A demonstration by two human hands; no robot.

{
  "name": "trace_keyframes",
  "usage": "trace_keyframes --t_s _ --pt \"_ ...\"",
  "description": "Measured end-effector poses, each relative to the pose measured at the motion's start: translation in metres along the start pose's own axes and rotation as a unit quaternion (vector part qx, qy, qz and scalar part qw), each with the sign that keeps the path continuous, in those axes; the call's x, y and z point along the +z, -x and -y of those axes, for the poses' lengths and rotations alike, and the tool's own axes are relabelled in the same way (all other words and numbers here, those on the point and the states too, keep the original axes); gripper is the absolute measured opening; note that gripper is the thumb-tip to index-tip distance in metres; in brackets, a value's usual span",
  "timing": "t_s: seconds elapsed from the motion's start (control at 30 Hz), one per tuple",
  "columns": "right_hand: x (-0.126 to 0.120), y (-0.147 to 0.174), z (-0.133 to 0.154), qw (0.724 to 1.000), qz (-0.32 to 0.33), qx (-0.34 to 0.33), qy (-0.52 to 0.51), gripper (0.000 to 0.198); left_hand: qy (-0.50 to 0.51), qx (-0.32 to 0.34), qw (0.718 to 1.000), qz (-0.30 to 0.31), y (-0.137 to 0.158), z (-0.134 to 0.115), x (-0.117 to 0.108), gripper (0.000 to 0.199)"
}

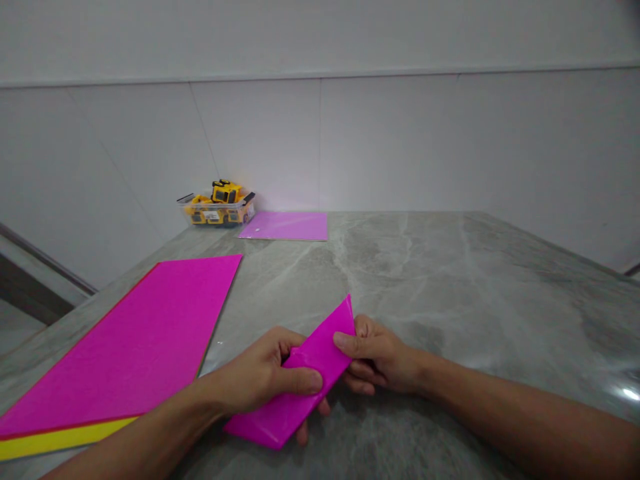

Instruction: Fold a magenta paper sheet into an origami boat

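A folded piece of magenta paper [320, 353] is held tilted above the table, its pointed end up and to the right. My left hand [273, 373] grips its lower middle, thumb on top and fingertips showing underneath. My right hand [377, 353] pinches the upper right edge, with the thumb pressed on the front and the other fingers curled behind. The underside of the paper is hidden. Left of my forearm lies a stack of large coloured sheets [135, 340], magenta on top, with red and yellow edges showing below.
On the grey marbled table [425, 280], a lilac sheet [287, 227] lies at the far edge by the wall. Beside it stands a clear plastic box [220, 215] holding yellow toy vehicles [226, 193]. A white wall [400, 140] rises behind the table.
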State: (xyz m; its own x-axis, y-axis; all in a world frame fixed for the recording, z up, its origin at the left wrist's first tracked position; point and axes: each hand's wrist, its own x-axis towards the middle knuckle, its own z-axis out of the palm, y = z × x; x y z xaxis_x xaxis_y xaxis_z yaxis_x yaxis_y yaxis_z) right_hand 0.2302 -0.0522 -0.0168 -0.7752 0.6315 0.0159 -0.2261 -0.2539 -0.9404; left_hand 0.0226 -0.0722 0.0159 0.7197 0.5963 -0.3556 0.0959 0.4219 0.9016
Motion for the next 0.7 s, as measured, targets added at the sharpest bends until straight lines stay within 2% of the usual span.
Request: trace_keyframes --t_s 0.07,0.13,0.2,0.43,0.63,0.7 --pt "0.0005 0.0014 0.0014 0.997 -0.031 -0.022 0.062 0.065 -0.007 -0.017 1.000 -0.003 -0.0007 0.0004 -0.0019 0.028" --pt "0.0016 0.0025 0.0039 0.987 -0.091 -0.046 0.121 0.064 -0.021 -0.039 0.999 -0.003 -0.0014 -0.0001 -0.0027 0.026" --pt "0.0025 0.0029 0.0068 0.979 -0.136 -0.054 0.144 0.061 -0.036 -0.057 0.998 0.004 -0.0015 -0.0014 -0.0026 0.024" --pt "-0.0015 0.0011 0.0049 0.993 -0.085 -0.016 0.085 0.065 -0.024 -0.062 0.997 0.038 0.0003 -0.0025 -0.0052 0.024" --pt "0.0034 0.0024 0.0075 0.970 -0.198 -0.035 0.135 0.069 -0.038 -0.075 0.996 0.033 -0.0007 -0.0022 -0.0074 0.027" --pt "0.0040 0.0024 0.0087 0.965 -0.214 -0.032 0.146 0.068 -0.044 -0.078 0.996 0.030 -0.0008 -0.0022 -0.0072 0.027"
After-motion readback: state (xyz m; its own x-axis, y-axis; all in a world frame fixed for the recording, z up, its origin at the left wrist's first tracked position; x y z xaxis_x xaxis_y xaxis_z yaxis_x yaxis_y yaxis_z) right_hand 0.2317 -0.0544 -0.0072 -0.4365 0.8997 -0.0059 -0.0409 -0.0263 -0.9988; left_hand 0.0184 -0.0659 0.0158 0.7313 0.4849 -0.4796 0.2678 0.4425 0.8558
